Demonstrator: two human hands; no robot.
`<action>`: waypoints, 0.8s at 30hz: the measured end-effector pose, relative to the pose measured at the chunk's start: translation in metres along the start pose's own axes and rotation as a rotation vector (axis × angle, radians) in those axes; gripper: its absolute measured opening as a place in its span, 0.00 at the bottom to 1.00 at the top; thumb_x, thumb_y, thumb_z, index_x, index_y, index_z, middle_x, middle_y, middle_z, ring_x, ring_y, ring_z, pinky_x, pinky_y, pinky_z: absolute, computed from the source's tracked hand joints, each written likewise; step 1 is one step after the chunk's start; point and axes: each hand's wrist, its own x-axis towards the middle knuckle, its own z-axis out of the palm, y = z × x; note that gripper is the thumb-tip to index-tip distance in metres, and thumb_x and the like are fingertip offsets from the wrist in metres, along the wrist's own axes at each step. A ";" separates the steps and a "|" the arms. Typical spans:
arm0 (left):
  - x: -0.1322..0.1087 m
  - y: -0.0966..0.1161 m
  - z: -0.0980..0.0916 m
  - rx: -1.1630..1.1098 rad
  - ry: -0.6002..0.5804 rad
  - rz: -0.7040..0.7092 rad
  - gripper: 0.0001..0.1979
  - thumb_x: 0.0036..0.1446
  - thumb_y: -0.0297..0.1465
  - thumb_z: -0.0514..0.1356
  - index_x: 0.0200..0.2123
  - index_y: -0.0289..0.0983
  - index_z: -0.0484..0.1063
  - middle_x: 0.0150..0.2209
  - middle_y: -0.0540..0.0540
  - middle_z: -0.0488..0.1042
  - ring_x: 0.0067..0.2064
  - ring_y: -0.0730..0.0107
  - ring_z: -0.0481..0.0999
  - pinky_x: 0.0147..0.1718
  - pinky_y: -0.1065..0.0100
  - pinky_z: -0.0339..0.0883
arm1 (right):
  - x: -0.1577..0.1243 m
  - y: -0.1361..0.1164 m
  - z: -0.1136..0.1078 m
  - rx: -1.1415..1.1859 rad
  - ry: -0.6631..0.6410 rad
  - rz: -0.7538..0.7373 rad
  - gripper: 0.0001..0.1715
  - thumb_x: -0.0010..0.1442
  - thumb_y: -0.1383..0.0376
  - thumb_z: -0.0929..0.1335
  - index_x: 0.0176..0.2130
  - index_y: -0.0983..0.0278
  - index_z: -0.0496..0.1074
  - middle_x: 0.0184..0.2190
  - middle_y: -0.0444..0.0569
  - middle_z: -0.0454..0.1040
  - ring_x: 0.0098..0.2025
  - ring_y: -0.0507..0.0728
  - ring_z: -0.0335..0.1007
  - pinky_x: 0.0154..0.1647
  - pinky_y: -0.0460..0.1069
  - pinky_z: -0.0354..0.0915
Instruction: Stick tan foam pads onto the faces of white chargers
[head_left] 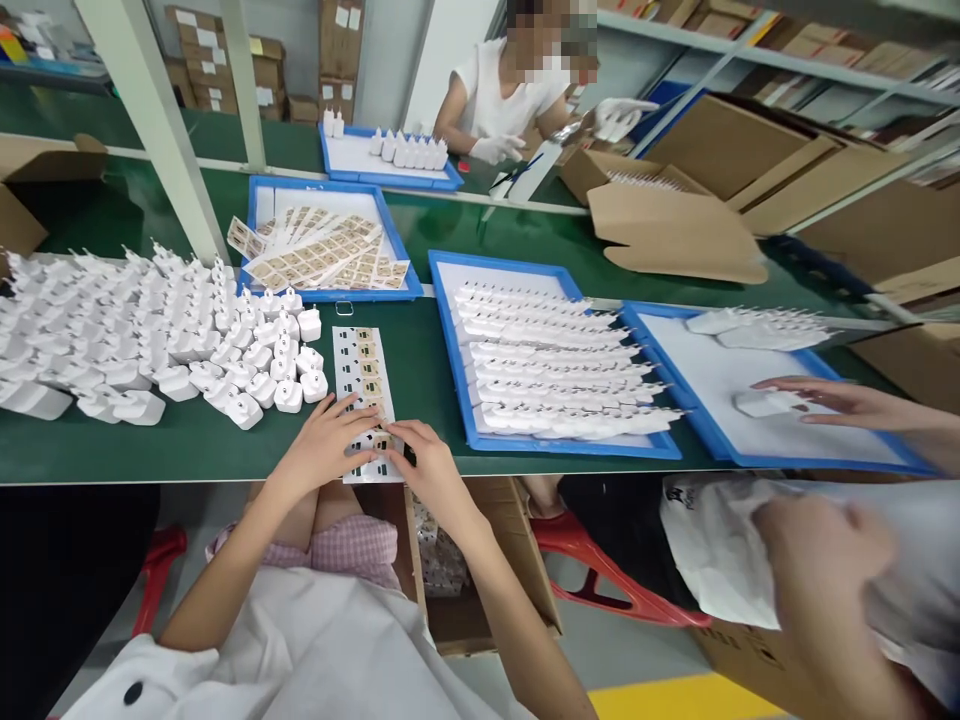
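Dozens of white plug adapters [187,340] crowd the table [420,350] to the left of the label sheet [362,365], the nearest just beside it. Beyond the sheet, a blue tray [337,295] holds fanned label strips [300,262]. To its right, a second blue tray [570,447] carries rows of adapters, pins pointing right; farther right, a co-worker's hand [832,397] touches a single adapter [765,402]. Below the sheet, under the table, stands an open cardboard box [517,560].

The label sheet lies flat, reaching the table's near edge: a long pale strip with tan rectangles and small dark marks in columns. Both hands hide part of its lower half. The left hand [319,447] lies on it, its grip loose, fingers slightly spread. The right hand [433,467] has its fingertips on the sheet's right side, its grip partly open; whether it pinches a label I cannot tell.
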 end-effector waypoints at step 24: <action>0.002 0.002 -0.010 0.128 -0.058 0.075 0.30 0.68 0.44 0.58 0.69 0.41 0.62 0.73 0.43 0.59 0.75 0.49 0.55 0.70 0.44 0.55 | -0.043 -0.037 -0.024 0.180 0.196 0.068 0.11 0.64 0.68 0.68 0.29 0.62 0.73 0.29 0.47 0.72 0.33 0.55 0.68 0.34 0.49 0.63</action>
